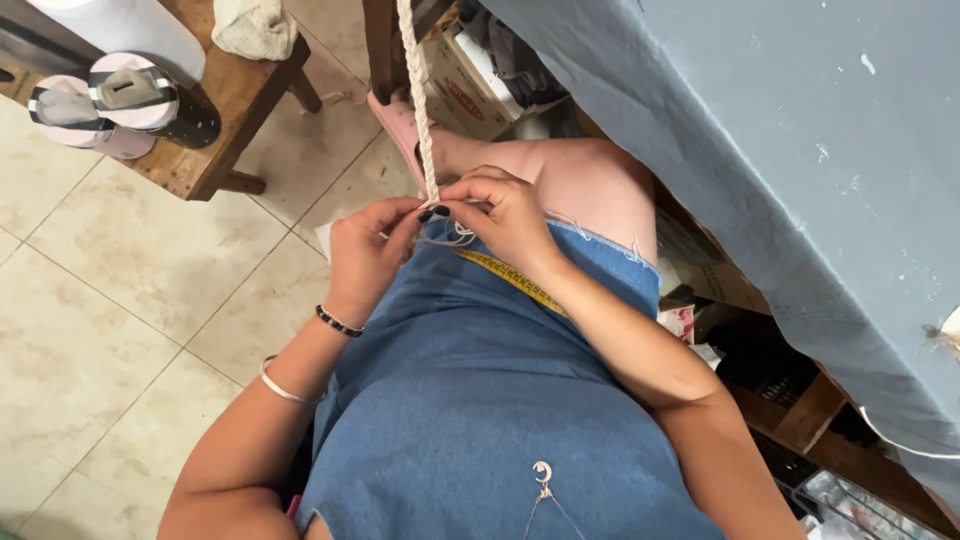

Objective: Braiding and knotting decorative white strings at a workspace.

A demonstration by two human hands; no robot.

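Both hands pinched the braid's (417, 100) lower end over the lap, left hand (365, 255) and right hand (505, 215) fingertip to fingertip, equally near, braid running taut up and away, loose strands (450, 237) hanging below the pinch.

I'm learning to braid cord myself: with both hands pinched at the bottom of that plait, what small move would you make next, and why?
Probably cross one loose strand over and snug it up. The braided cord ends at the fingertips, where the left hand and right hand pinch it, and thin unbraided strands hang loose just below.
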